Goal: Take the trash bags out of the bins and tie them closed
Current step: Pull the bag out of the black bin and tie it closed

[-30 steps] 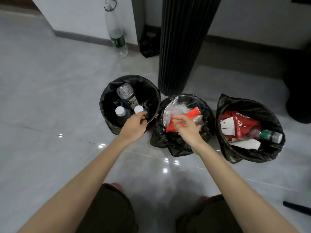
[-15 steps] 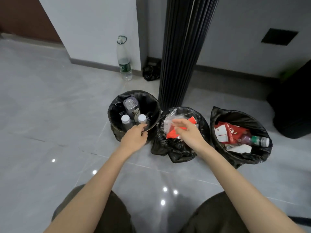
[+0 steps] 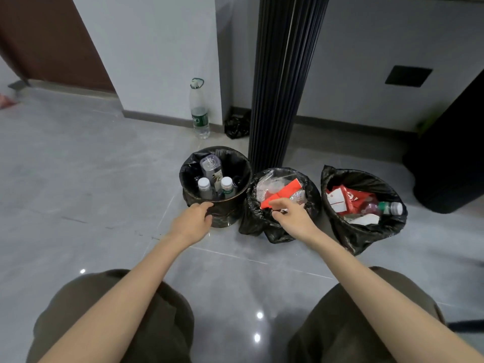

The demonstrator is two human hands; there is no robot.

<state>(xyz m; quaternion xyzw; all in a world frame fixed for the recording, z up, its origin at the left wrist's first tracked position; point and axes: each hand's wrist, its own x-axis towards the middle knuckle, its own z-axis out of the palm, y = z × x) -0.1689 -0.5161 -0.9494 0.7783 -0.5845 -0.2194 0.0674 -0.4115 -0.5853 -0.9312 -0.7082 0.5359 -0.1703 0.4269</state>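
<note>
Floor (image 3: 91, 192): grey tiles, smooth and shiny, with small spots of light.
Left bin (image 3: 222, 218): round, dark and glossy. Its black bag (image 3: 188, 174) is thin and crinkly and lines the inside.
In the left bin: clear bottles (image 3: 204, 188) standing up, two with white caps.
Middle bag (image 3: 262, 226): black and wrinkled, sagging to the floor. It holds a red wrapper (image 3: 285, 191) and clear plastic (image 3: 269, 184).
Right bag (image 3: 366, 237): black, open at the top. It holds a red and white pack (image 3: 351, 200) and a bottle with a green cap (image 3: 387, 208).
Left hand (image 3: 193, 221): fingers curled on the near rim of the left bin.
Right hand (image 3: 293, 217): pinches the near edge of the middle bag. The hands are apart.
Room: a ribbed black pillar (image 3: 282, 87) stands just behind the bins. A tall bottle (image 3: 199, 113) stands by the wall. Open floor lies to the left and in front.
</note>
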